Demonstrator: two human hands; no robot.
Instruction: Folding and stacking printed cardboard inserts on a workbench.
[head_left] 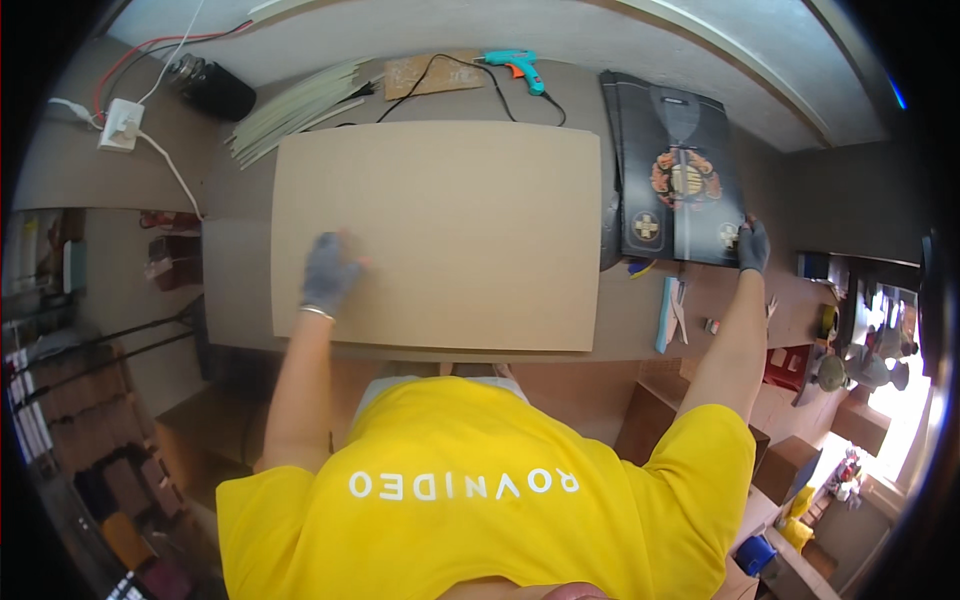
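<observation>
A large plain brown board (pixel 470 220) lies flat on the worktable (pixel 640 320). My left hand (pixel 330 272), in a grey glove, rests on the board's left part with fingers spread. My right hand (pixel 752 245), also gloved, grips the near right corner of a dark printed sheet (pixel 675 170) with an orange round emblem, lying to the right of the board.
A teal glue gun (pixel 520 66) with a black cord lies at the far edge, next to a small brown board. A bundle of pale sticks (pixel 295 110) sits far left. Scissors (pixel 678 305) and small bits lie right of the board. A white power strip (pixel 122 122) is far left.
</observation>
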